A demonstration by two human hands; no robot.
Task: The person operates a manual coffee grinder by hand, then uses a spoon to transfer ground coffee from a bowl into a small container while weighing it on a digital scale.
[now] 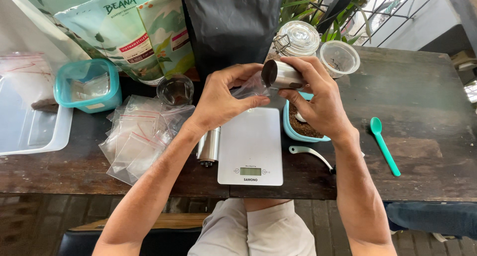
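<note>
Two hands are raised above the scale (250,145): right hand (318,99) clasps a steel cup (281,74), lying sideways, mouth toward the small clear bag (251,86) pinched by the left hand (223,98).

Kitchen scale (251,146) at the front middle of the table (422,131). Left of it, touching, a metal cylinder (208,146) lying down; further left, a pile of zip bags (136,136), then a tray (30,127) at the left edge. Behind the pile, a glass cup (175,89) and a lidded tub (88,84); standing pouches (124,32) behind those. Right of the scale, a tub of grounds (304,129), a scoop (310,152) before it, a spoon (383,144) further right. Jar (297,38) and plastic cup (340,58) behind. Above the scale, left hand (221,99) pinching a small bag (251,86), right hand (318,97) tilting a metal cup (280,74) at it.
</note>
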